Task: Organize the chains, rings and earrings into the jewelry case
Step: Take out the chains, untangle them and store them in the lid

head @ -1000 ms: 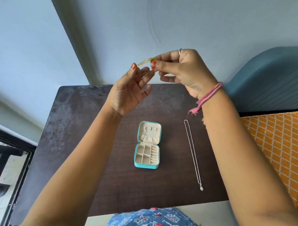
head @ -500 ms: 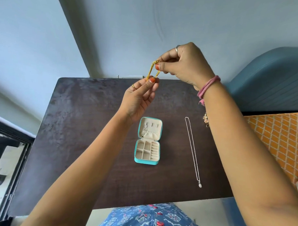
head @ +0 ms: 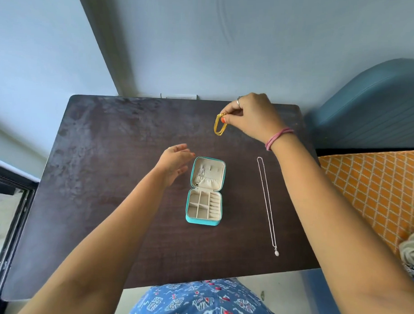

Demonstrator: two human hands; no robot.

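Note:
A small teal jewelry case (head: 188, 219) lies open in the middle of the dark table (head: 102, 167). Its cream lid shows a silver chain (head: 199, 176) tucked in; the divided tray below looks bare. Above and behind the case, my right hand (head: 250, 117) pinches a folded gold chain (head: 219, 127) that dangles in loops. My left hand (head: 174, 164) hovers with fingers spread just left of the case lid, holding nothing. A long silver necklace (head: 266, 201) with a small pendant lies straight on the table to the right of the case.
A blue padded chair back (head: 372, 104) stands at the right behind the table. An orange patterned cloth (head: 373, 193) lies beside the table's right edge. The wall runs close behind the table's far edge. My right forearm crosses the table's right side.
My left hand let go of the gold chain and dropped down beside the case. My right hand moved lower and right, keeping the chain, which now hangs folded.

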